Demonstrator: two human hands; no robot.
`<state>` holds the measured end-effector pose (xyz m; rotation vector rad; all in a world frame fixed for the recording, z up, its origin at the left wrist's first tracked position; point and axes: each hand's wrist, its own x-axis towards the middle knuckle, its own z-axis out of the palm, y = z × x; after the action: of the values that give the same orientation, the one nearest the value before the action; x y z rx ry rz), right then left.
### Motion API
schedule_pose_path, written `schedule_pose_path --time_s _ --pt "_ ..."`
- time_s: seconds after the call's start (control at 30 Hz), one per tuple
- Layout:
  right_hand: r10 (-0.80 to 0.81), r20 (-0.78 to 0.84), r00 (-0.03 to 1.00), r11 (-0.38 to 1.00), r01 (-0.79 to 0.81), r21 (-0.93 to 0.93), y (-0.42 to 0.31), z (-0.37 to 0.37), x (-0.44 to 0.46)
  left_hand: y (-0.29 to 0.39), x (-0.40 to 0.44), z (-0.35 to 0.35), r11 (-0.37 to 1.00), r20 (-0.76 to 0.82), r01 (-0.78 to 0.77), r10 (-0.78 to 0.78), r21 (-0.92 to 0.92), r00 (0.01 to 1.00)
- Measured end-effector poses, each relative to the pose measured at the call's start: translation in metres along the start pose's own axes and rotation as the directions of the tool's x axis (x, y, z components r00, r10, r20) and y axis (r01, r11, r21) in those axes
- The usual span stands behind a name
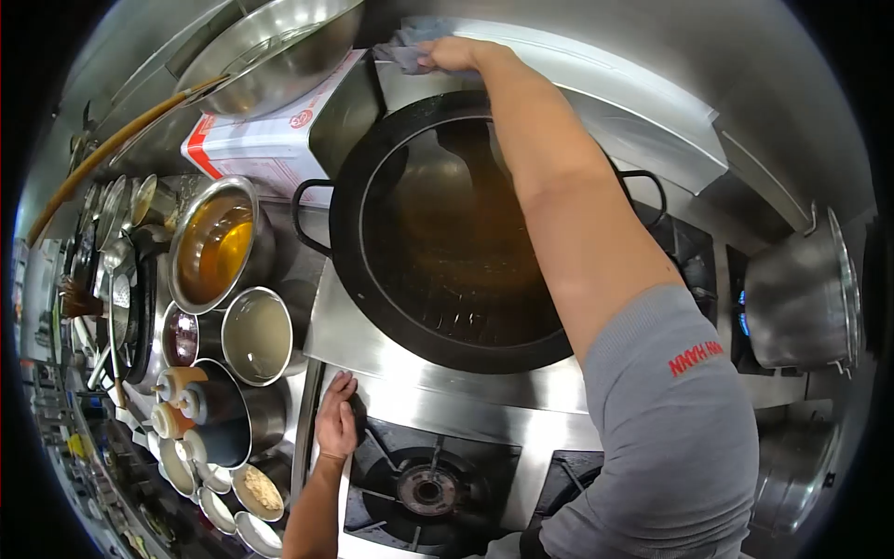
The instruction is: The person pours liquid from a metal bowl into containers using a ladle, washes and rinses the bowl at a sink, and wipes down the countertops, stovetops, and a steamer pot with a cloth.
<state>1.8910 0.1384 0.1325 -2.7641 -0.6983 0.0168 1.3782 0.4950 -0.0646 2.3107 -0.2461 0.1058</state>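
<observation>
My right hand reaches over the big black wok to the back of the stove, its fingers closed on a grey cloth. The cloth is against the steel ledge behind the wok. Below my outstretched arm, the wide black wok holds brownish, shiny liquid. My left hand rests on the steel stove edge at the lower left of the wok, holding nothing, fingers stretched out. Beside it is a bare gas burner.
To the left stand a bowl of amber liquid, a pot of cloudy liquid, squeeze bottles and small seasoning bowls. A large metal basin sits on a box. On the right, a steel pot stands over blue flame.
</observation>
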Motion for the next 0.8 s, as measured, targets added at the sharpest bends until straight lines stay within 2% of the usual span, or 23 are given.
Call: schedule_pose_path --time_s 0.07,0.1,0.13,0.17,0.2,0.23,0.3,0.37,0.4,0.47,0.53,0.6,0.7,0.73,0.8 --pt "0.057 0.069 0.996 0.998 -0.055 -0.024 0.047 -0.015 -0.018 0.000 -0.001 0.001 1.000 -0.002 -0.018 0.018 0.026 1.000" --pt "0.139 0.041 0.989 0.989 -0.138 -0.046 0.089 -0.016 -0.021 -0.001 -0.003 -0.001 0.999 0.005 -0.012 0.011 0.039 1.000" --pt "0.275 0.032 0.961 0.956 -0.270 -0.118 0.140 -0.024 -0.035 -0.003 -0.003 0.000 0.999 0.009 -0.009 0.009 0.047 1.000" --pt "0.318 0.057 0.946 0.894 -0.280 -0.349 0.150 -0.044 -0.070 -0.006 -0.003 0.002 0.997 0.001 -0.037 0.037 0.064 0.999" --pt "0.481 -0.021 0.877 0.803 -0.450 -0.391 0.166 -0.057 -0.092 -0.003 -0.001 0.002 0.998 -0.005 -0.034 0.035 0.055 0.999" --pt "0.371 -0.148 0.917 0.848 -0.399 -0.348 0.207 -0.055 -0.105 0.000 0.000 0.001 0.998 -0.009 -0.020 0.020 0.055 1.000" --pt "0.260 -0.262 0.929 0.891 -0.335 -0.305 0.219 -0.038 -0.106 0.001 -0.002 0.000 0.999 -0.010 -0.005 0.005 0.049 1.000" --pt "0.585 -0.295 0.755 0.695 -0.655 -0.297 0.126 -0.049 -0.087 -0.003 -0.002 0.000 0.998 -0.011 -0.021 0.022 0.052 1.000" --pt "0.573 -0.288 0.767 0.710 -0.640 -0.293 0.099 -0.049 -0.062 -0.002 -0.001 -0.001 0.998 -0.009 -0.030 0.031 0.058 0.999" --pt "0.486 -0.089 0.869 0.831 -0.491 -0.262 0.064 -0.038 -0.021 -0.002 -0.001 0.000 0.999 -0.016 -0.019 0.020 0.037 1.000" --pt "0.347 -0.100 0.932 0.849 -0.358 -0.389 0.067 -0.011 0.051 -0.002 0.001 -0.002 0.999 -0.009 -0.015 0.015 0.032 1.000" --pt "0.262 -0.179 0.948 0.922 -0.301 -0.242 0.050 0.017 0.106 0.000 0.003 -0.002 1.000 -0.010 0.013 -0.013 0.016 1.000" --pt "0.163 -0.107 0.981 0.964 -0.181 -0.193 0.019 0.029 0.136 -0.005 0.001 -0.002 0.999 -0.004 0.030 -0.030 0.019 1.000" --pt "0.164 -0.104 0.981 0.968 -0.180 -0.175 0.009 0.032 0.138 -0.004 0.002 -0.003 0.998 0.009 0.044 -0.044 0.036 0.999" --pt "0.266 -0.059 0.962 0.955 -0.271 -0.118 0.009 0.022 0.119 -0.004 0.001 -0.002 0.999 -0.002 0.041 -0.041 0.031 0.999"
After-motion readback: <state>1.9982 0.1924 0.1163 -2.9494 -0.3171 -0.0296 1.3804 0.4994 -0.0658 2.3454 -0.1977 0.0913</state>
